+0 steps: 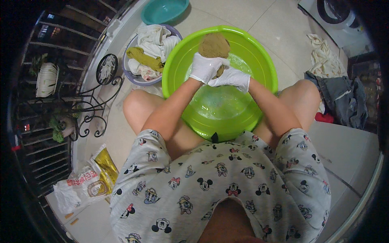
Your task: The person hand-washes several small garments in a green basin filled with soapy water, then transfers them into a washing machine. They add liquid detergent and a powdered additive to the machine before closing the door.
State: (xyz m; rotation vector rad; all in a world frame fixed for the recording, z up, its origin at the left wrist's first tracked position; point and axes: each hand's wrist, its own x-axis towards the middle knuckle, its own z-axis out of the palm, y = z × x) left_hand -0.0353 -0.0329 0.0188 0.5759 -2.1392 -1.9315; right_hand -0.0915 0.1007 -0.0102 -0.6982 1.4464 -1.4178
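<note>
In white gloves, my left hand (203,67) and my right hand (233,77) are close together over a large lime-green plastic basin (173,63). Both grip a bunched tan cloth item (214,45), whose wide end bulges out beyond the knuckles. A narrow fold of it shows between the hands; the rest is hidden by the gloves. Below them, the basin holds soapy water (217,104) with patches of foam. The basin stands on the floor between my bent knees.
To the left, a purple-rimmed tub (126,74) holds white and mustard laundry, near a teal basin (165,10). A black metal plant stand (94,106) and plastic bags (88,182) lie further left. Jeans (343,100), cream cloth (325,57) and a washing machine (340,27) are right.
</note>
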